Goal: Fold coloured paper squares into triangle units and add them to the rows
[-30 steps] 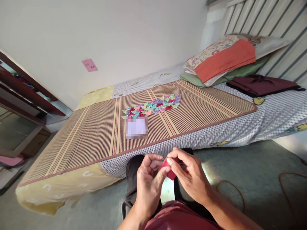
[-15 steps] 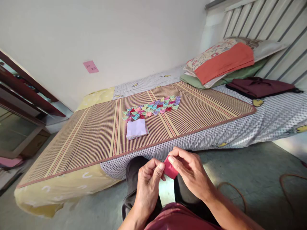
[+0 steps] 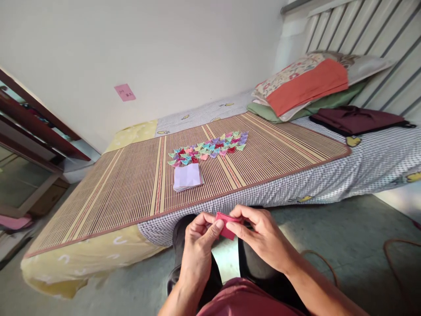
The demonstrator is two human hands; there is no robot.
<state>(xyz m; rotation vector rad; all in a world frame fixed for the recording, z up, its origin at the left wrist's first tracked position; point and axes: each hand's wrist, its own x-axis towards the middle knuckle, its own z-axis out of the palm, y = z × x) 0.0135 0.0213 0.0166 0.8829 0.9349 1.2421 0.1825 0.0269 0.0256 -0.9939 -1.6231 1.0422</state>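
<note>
A small folded red paper (image 3: 226, 227) is held over my lap, in front of the bed's near edge. My left hand (image 3: 201, 237) pinches its left side between thumb and fingers. On its right side, my right hand (image 3: 258, 230) grips the paper, thumb on the face turned to me. Beyond them on the striped mat lies a stack of pale paper sheets (image 3: 187, 176). Just behind the stack, rows of small folded paper pieces (image 3: 213, 147) in many colours spread toward the right.
The striped mat (image 3: 131, 184) covers much of the bed. Pillows (image 3: 305, 87) and a folded maroon cloth (image 3: 357, 119) lie at the right end. A pink note (image 3: 125, 92) is on the wall. A brown cable (image 3: 320, 259) runs on the floor at the right.
The red paper has turned so that its top edge lies flatter, and it has shifted slightly left. Both hands have moved a little to the left with it.
</note>
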